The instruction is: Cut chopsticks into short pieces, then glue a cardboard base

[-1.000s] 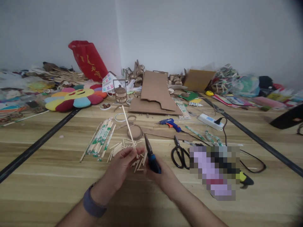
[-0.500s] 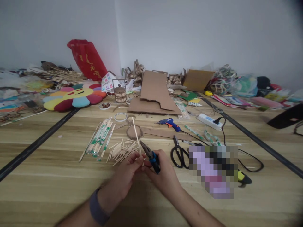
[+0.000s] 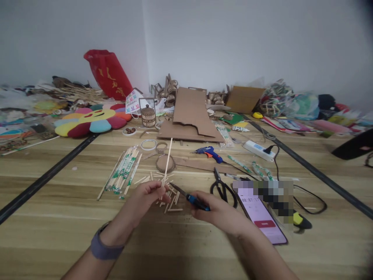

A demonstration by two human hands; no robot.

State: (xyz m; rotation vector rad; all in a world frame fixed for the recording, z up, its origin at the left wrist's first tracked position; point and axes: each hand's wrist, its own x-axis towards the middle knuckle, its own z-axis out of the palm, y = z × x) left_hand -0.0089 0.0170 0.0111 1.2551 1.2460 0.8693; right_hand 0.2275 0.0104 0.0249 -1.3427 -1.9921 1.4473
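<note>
The left hand (image 3: 150, 196) is pinching a slim pale stick (image 3: 167, 165) close to its lower end, with the thumb and fingertips closed on it and the other fingers curling loosely behind. The stick is rising out of that grip, leaning slightly to the right, so most of its length is standing beyond the fingertips and crossing in front of a brown ring (image 3: 157, 165). The right hand (image 3: 214, 210) is closing around the blue-and-black handles of the pliers (image 3: 192, 198), whose dark nose is pointing left and forward, toward the left hand. The pliers' tip is hovering just to the right of the stick's lower part, near the left fingertips; whether it is touching the stick, or how far its jaws are parting, I cannot tell. Beneath and between the hands, short sticks (image 3: 175, 210) are lying scattered on the wooden tabletop (image 3: 72, 217), some of them hiding behind the left hand. Wrapped sticks (image 3: 125, 171) are lying beyond the left hand, to its left, while black scissors (image 3: 218, 179) are resting just beyond the right hand, and a phone (image 3: 262, 217) is lying to the right of it. A blue glue gun (image 3: 210, 153) is lying farther back.
</note>
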